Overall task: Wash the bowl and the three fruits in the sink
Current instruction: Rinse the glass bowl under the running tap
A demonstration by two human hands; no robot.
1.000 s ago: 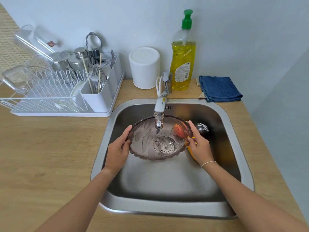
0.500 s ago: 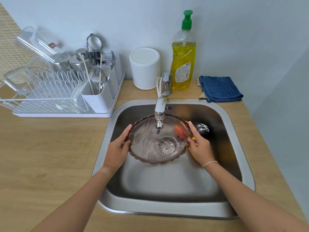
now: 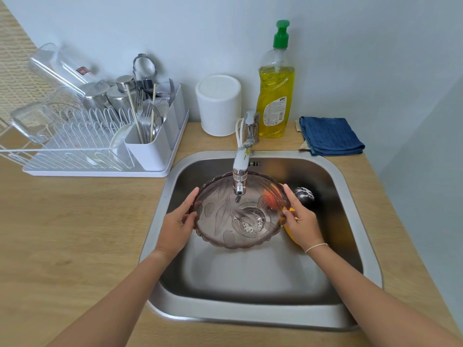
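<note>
Left hand (image 3: 176,225) and right hand (image 3: 302,222) hold the bowl (image 3: 238,211) by opposite rims under the tap (image 3: 240,171), thumbs pinching, fingers pressed together.

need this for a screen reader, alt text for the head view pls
Two hands, left hand and right hand, hold a tinted glass bowl under the faucet over a steel sink; fruits lie behind it, and a dish soap bottle stands on the counter.

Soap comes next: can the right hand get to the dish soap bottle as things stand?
Probably yes, once freed: the right hand grips the bowl, but nothing stands between it and the dish soap bottle behind the sink.
</note>
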